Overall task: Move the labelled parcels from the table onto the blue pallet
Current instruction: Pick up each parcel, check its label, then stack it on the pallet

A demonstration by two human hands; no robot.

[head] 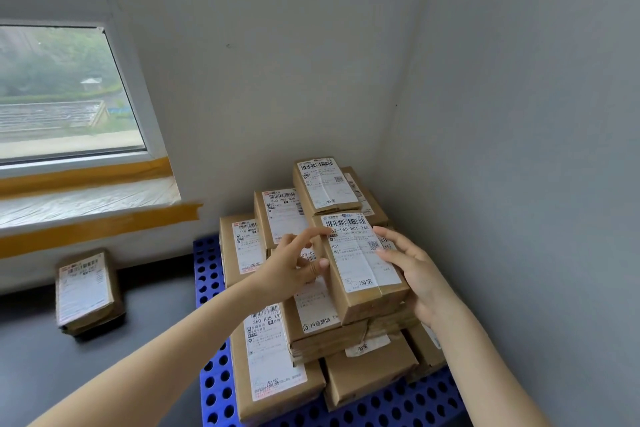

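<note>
A blue perforated pallet (214, 388) lies on the floor in the room's corner. Several brown cardboard parcels with white shipping labels are stacked on it. The top front parcel (360, 267) lies on the stack, its label facing up. My left hand (294, 262) touches that parcel's left edge, index finger stretched onto the label's top corner. My right hand (412, 270) lies against its right side with straight fingers on the label. Another labelled parcel (301, 315) sits just under it.
One more labelled parcel (86, 291) lies on the dark floor to the left of the pallet, under a window sill (86, 201) edged with orange tape. Grey walls close in the corner behind and right of the stack.
</note>
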